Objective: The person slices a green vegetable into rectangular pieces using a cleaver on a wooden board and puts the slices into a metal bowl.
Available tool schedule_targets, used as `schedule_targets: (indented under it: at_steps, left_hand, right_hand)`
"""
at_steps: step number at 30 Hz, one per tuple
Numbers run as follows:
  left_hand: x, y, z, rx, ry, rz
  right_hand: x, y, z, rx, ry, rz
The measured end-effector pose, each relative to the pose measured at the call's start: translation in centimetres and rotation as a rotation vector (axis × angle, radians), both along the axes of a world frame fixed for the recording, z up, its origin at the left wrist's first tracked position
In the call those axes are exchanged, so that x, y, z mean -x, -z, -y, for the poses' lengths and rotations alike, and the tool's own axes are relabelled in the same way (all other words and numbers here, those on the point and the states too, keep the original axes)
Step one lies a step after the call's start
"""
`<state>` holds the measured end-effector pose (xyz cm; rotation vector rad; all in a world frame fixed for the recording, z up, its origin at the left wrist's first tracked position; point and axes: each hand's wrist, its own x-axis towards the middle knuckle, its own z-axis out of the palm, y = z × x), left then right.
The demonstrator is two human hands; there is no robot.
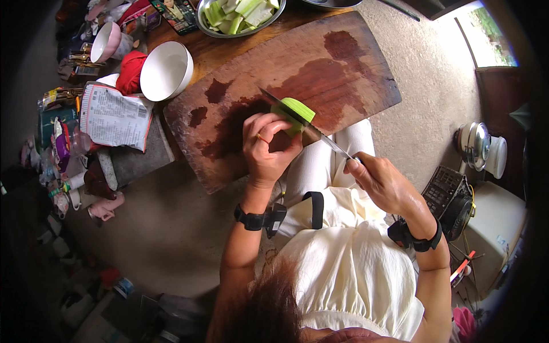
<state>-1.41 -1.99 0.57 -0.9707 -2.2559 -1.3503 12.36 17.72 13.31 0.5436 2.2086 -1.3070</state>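
Observation:
On a worn wooden cutting board (300,64) with dark wet patches lies a piece of pale green vegetable (301,108), possibly a gourd or celery-like stalk. My left hand (268,141) pinches its near end between thumb and fingers. In my right hand (379,178) is the handle of a kitchen knife (315,130). The blade rests over the vegetable, its tip pointing to the upper left, with green showing on both sides of it. Cut green pieces (240,15) fill a metal bowl (281,13) beyond the board.
Left of the board stand a white bowl (167,70), a red cloth bundle (131,70) and a printed plastic packet (116,115). A pink bowl (105,42) sits farther left. My lap lies under the board's near edge. At right are a black plastic crate (444,191) and lidded pot (474,143).

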Motion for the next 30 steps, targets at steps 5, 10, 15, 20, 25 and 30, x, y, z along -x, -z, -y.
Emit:
schedule_targets:
  at_steps: [5,10,15,20,25,30]
  left_hand:
    - [-0.1,0.2,-0.1,-0.008,0.011,0.001]
    - [-0.2,0.5,0.1,0.000,0.011,0.001]
    - [-0.2,-0.2,-0.1,0.000,0.020,0.012]
    - [-0.3,-0.2,-0.2,0.020,0.016,0.057]
    - [0.3,0.6,-0.2,-0.035,0.086,0.065]
    - [0.1,0.8,0.6,-0.017,0.073,0.167]
  right_hand:
    - [-0.4,-0.2,0.0,0.033,0.025,0.014]
    - [0.6,1.9,0.7,-0.005,0.015,-0.111]
    - [0.0,3.6,0.8,0.016,0.052,-0.210]
    - [-1.0,4.4,0.5,0.078,0.067,-0.280]
    - [-3.5,2.5,0.7,0.125,0.145,-0.251]
    - [-6.6,2.0,-0.4,0.122,0.209,-0.274]
